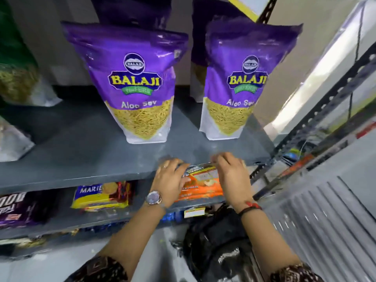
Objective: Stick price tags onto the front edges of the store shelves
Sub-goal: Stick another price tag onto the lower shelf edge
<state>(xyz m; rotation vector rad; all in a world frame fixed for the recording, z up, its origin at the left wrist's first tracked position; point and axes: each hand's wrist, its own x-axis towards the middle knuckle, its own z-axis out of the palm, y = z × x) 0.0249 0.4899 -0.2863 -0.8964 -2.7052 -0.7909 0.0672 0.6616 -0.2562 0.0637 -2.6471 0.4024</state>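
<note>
Closest in, two patterned sleeves (pixel 101 269) are cut off by the bottom edge, and a black bag (pixel 215 245) sits low between the forearms, its white lettering too blurred to read. Both arms reach up to the front edge of the grey shelf (pixel 85 176), the landmark here.

The left hand (pixel 169 180), with a wristwatch (pixel 154 197) and a ring, lies against that front edge, fingers spread and curled loosely; whether it pinches anything I cannot tell. The right hand (pixel 230 176), a black and red thread band (pixel 250 207) at its wrist, is just right of it at the same edge, fingertips bunched as if gripping something small, but motion blur hides what. Between the hands, just under the shelf edge, a pale yellow-bordered price tag (pixel 205 176) seems to lie against an orange biscuit packet (pixel 200 188); its print is unreadable, and I cannot say whether it touches the edge or only the packet.

Below the grey shelf, a second tag (pixel 194 212) is stuck on the next shelf's front edge. Left of the orange packet lie a yellow Marie packet (pixel 99 195) and a dark purple pack (pixel 16 208), cropped by the frame.

On top of the grey shelf stand two purple Balaji Aloo Sev pouches (pixel 134 82), upright and apart, with more purple pouches half hidden behind. A green pouch (pixel 14 64) at far left is blurred and cut off.
</note>
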